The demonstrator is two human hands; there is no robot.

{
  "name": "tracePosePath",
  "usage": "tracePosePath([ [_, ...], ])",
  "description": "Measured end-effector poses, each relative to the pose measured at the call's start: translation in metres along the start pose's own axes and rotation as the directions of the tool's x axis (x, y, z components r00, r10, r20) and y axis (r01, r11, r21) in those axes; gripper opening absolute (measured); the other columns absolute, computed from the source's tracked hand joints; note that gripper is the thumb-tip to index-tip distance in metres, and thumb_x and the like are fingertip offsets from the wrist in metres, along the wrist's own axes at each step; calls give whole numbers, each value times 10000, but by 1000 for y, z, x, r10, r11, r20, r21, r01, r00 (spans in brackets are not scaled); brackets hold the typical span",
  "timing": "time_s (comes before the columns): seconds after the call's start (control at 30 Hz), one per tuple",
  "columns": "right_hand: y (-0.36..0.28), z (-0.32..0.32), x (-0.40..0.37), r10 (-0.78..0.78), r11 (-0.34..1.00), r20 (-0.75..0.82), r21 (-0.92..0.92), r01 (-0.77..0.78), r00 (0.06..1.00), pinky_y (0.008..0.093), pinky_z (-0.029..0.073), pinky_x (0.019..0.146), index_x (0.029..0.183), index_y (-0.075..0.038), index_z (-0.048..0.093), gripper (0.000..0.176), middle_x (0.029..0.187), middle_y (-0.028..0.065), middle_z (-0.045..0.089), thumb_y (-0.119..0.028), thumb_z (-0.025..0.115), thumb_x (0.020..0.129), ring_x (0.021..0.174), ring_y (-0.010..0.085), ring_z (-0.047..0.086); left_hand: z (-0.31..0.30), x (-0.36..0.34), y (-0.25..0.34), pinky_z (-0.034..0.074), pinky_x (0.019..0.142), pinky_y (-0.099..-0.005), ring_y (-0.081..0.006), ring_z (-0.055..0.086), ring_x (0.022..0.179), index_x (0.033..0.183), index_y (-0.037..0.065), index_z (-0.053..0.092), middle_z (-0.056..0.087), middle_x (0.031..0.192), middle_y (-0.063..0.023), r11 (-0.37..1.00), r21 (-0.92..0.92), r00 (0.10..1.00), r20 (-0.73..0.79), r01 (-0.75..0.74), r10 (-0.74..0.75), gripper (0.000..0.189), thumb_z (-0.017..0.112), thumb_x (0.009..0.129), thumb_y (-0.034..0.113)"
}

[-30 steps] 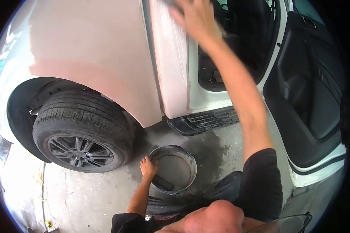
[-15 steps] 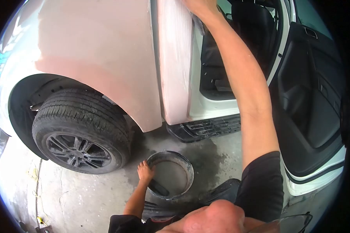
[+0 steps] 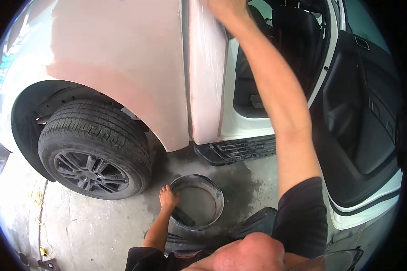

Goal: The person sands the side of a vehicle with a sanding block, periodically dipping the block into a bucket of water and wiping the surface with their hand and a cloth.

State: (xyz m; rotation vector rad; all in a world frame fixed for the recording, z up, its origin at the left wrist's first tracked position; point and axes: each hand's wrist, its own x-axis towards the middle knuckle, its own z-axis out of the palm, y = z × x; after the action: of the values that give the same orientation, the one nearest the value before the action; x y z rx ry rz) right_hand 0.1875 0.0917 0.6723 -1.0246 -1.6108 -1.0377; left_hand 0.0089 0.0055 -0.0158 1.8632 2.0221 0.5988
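Note:
At the top edge of the head view my right hand lies over the upper part of a narrow, pinkish-white body panel beside a door opening. It is blurred and its fingers are cut off by the frame. My left hand grips the left rim of a round black tub on the floor, thumb over the edge. Greyish water fills the lower part of the tub. A dark elongated object lies inside against its near left wall.
A large pinkish-beige panel curves over a black tyre at left. Below the door opening runs a black side step; an open door stands at right. Yellow cord lies on the concrete floor.
My right hand has shifted left along the narrow panel, and the dark grey thing showing beneath it before is out of sight. My left hand stays at the tub rim.

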Motion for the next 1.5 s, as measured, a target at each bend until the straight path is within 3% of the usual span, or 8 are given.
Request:
tracePosePath([
  [0.07,15,36,-68,-171,962,-86,-231,147,982,522,508,743,1411,-342,580,552,1384,235,499,-361,717,878,1014,405,611,-3,-4,0,481,1005,-509,-397,559,1191,1293,17,497,585,1235,-203,1000,4,1000,5,-8,8,667,788,804,366],
  [0.27,55,61,-210,-550,832,-91,-143,535,830,508,511,830,1486,-410,486,612,1413,294,480,-342,694,914,1068,423,581,2,-5,-7,485,997,-510,-397,561,1185,1299,15,482,584,1229,-207,999,-18,999,-14,-45,45,658,780,823,357],
  [0.47,34,29,-61,-144,981,-157,-154,120,977,495,498,935,1501,-204,492,556,1387,282,443,-259,653,971,1131,372,556,5,3,-5,493,991,-490,-403,562,1173,1297,8,481,587,1213,-212,999,-38,999,1,-33,33,661,787,818,345],
  [0.73,56,63,-227,-560,819,-74,-200,538,825,575,497,828,1462,-401,521,582,1389,251,476,-277,664,912,1013,421,552,-2,-9,-7,488,1006,-485,-402,551,1189,1369,7,457,581,1236,-210,998,-23,998,-29,-53,52,728,794,803,317],
  [0.97,15,46,-162,-242,942,-1,-242,235,970,494,515,656,1468,-357,496,599,1342,287,492,-286,679,902,955,429,608,-4,-2,-1,482,1011,-496,-400,543,1204,1389,11,448,572,1265,-202,1000,-16,999,43,-17,18,743,787,808,326],
  [1.17,41,64,-231,-494,860,-64,-185,476,867,594,514,826,1454,-408,532,535,1390,279,481,-248,614,949,1032,453,572,-2,-11,-3,482,1005,-506,-392,543,1212,1405,6,442,570,1278,-198,999,26,999,-27,-37,38,766,790,807,336],
  [1.33,4,27,-82,-65,993,-6,-100,64,998,475,497,900,1513,-221,481,579,1357,251,455,-249,663,964,1042,341,549,-1,-2,-2,483,1005,-500,-385,542,1219,1412,9,445,565,1289,-190,999,40,1000,8,-11,11,770,791,809,341],
  [1.5,25,70,-259,-450,879,-22,-188,438,893,514,506,869,1472,-418,501,545,1404,253,478,-227,597,971,1045,438,559,-4,-11,-2,479,1018,-502,-384,538,1228,1412,15,441,558,1293,-189,999,53,999,45,-1,-1,770,793,810,343],
])
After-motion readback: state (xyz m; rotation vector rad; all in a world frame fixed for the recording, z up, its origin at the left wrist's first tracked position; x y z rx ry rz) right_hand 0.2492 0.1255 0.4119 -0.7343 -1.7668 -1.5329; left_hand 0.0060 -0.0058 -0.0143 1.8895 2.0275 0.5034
